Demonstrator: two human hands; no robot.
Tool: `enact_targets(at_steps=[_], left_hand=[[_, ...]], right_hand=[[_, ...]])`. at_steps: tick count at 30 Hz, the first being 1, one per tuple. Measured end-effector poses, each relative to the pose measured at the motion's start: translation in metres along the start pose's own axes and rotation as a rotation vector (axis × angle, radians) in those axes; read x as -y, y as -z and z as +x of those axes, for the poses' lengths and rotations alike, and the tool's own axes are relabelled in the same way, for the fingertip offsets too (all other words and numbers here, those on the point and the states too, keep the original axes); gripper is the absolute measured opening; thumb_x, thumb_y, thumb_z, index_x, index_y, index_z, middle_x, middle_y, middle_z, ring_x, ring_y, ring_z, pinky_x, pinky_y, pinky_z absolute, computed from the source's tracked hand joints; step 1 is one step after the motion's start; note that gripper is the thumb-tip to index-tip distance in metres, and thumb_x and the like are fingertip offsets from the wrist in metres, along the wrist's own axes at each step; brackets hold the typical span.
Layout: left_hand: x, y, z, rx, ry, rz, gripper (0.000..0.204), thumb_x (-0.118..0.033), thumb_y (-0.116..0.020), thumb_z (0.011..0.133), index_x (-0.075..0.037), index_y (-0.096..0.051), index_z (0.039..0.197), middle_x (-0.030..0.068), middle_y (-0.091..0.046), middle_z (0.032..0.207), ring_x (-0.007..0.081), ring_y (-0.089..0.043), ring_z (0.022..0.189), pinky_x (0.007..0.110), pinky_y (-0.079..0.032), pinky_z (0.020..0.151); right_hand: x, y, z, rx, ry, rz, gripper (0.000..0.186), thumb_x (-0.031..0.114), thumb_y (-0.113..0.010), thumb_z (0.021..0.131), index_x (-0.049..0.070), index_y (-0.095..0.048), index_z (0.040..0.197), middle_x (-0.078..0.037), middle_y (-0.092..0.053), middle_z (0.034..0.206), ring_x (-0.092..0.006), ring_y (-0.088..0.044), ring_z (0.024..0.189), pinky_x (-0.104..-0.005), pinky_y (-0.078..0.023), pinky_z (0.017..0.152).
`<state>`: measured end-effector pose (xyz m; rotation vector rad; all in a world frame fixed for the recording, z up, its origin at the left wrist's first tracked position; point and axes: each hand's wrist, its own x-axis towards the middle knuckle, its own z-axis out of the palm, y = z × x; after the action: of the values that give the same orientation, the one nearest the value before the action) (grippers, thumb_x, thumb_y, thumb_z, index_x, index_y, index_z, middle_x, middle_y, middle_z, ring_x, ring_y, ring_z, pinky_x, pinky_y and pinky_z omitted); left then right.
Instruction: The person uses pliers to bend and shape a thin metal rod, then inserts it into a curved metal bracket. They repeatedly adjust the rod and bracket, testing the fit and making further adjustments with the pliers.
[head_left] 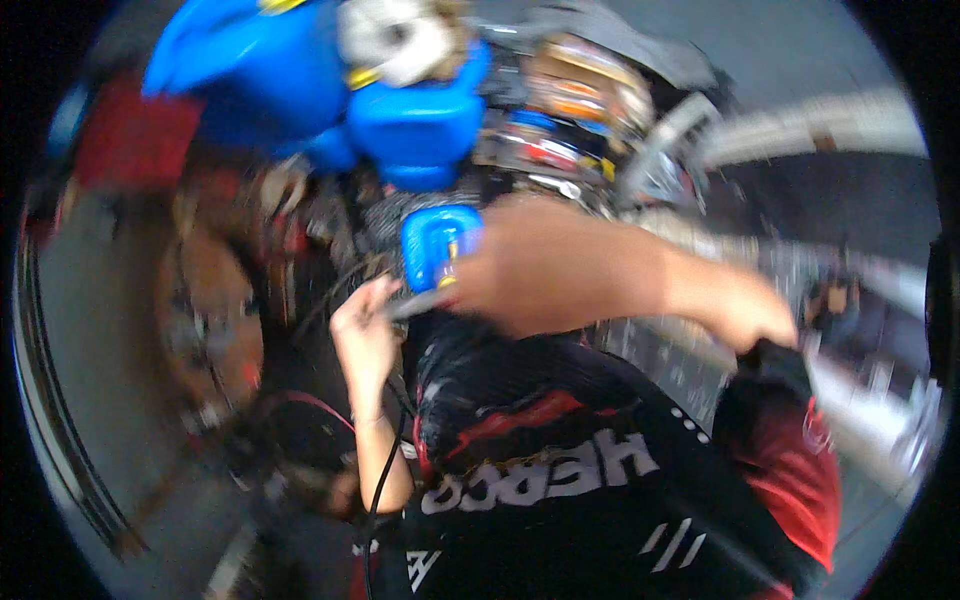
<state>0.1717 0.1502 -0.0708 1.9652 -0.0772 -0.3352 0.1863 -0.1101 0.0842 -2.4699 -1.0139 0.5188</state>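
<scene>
My left hand (365, 325) is raised in front of my body, its fingers closed at one end of a narrow grey strip (415, 304). The strip runs right to my right hand (510, 265), which is smeared by motion and looks closed, its fingertips hidden. A small red patch shows where the strip meets that hand. Just beyond both hands lies a small blue tray (412, 245), partly covered by the right hand. Something small and yellow shows at the tray's right side, too blurred to name.
Large blue containers (415, 130) stand at the far side, with a white roll (400, 40) on top. Boxes and bottles (560, 110) crowd the back right. A round brown piece (210, 320) lies at the left. A black cable (385, 470) hangs by my left arm.
</scene>
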Motion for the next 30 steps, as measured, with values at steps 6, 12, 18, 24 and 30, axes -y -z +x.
enact_targets(at_steps=[6,12,18,24,30], left_hand=[[0.002,-0.005,0.028,0.300,-0.080,0.104,0.032,-0.028,-0.062,0.108,0.000,-0.075,0.118,0.0001,-0.068,0.081,0.0100,-0.061,0.074,0.027,-0.047,0.068],[-0.012,-0.011,0.018,0.210,0.070,-0.073,0.034,-0.030,-0.063,0.107,-0.003,-0.074,0.125,-0.0049,-0.057,0.074,0.0052,-0.048,0.064,0.023,-0.038,0.060],[-0.016,0.007,0.038,-0.005,0.140,-0.652,0.033,-0.018,-0.067,0.104,0.000,-0.069,0.132,-0.0006,-0.070,0.084,0.0023,-0.051,0.063,0.019,-0.038,0.056],[-0.062,0.029,0.016,-0.086,0.089,-0.678,0.018,-0.017,-0.066,0.105,0.000,-0.067,0.110,0.0105,-0.076,0.086,0.0031,-0.056,0.058,0.018,-0.036,0.046],[-0.050,0.022,0.027,-0.009,0.024,-0.703,0.011,-0.012,-0.065,0.105,-0.001,-0.065,0.103,0.0117,-0.076,0.085,0.0027,-0.055,0.057,0.018,-0.035,0.045]], right_hand=[[0.061,-0.052,0.151,-0.572,0.504,-0.114,0.020,0.023,-0.067,0.092,0.008,-0.069,0.104,-0.015,-0.070,0.082,-0.0342,-0.071,0.078,-0.0476,-0.054,0.065],[0.078,-0.123,0.155,-0.444,0.353,0.043,0.025,0.023,-0.061,0.097,0.006,-0.065,0.116,-0.017,-0.070,0.090,-0.0328,-0.070,0.079,-0.0466,-0.053,0.065],[0.030,-0.080,0.033,-0.634,0.005,0.445,0.023,0.024,-0.062,0.099,0.007,-0.069,0.112,-0.022,-0.071,0.095,-0.0449,-0.070,0.093,-0.0515,-0.058,0.082],[0.026,-0.060,-0.011,-0.440,-0.736,0.204,0.019,0.018,-0.064,0.099,0.001,-0.065,0.107,-0.027,-0.071,0.092,-0.0489,-0.069,0.087,-0.0565,-0.054,0.076],[0.041,-0.075,0.018,-0.403,-0.780,-0.182,0.015,0.011,-0.067,0.090,0.003,-0.061,0.101,-0.018,-0.070,0.093,-0.0390,-0.073,0.086,-0.0497,-0.057,0.074]])
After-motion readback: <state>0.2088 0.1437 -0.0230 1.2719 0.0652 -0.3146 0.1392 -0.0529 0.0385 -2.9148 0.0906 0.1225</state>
